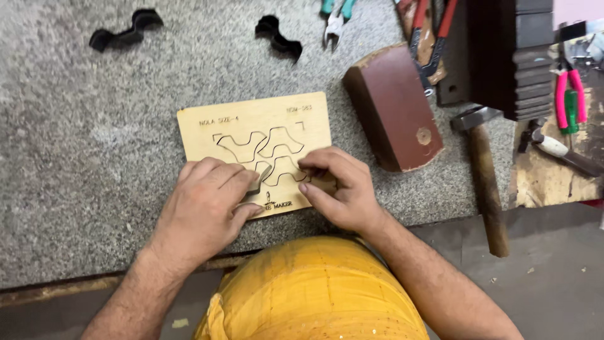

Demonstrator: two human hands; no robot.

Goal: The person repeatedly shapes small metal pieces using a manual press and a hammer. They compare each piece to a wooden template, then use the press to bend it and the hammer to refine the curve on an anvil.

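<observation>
A flat wooden board [255, 148] with wavy cut lines lies on the gray table [75, 157]. The left hand [211, 204], at 7 o'clock of the board, pinches a bent metal strip [259, 178]. The right hand [336, 186], at 5 o'clock, presses its fingertips together on the board.

Bare forearms without sleeves, left hand [211, 204], right hand [343, 189], yellow garment over the lap

Flat plywood die board [251, 123], curved metal strip [259, 178]
</observation>
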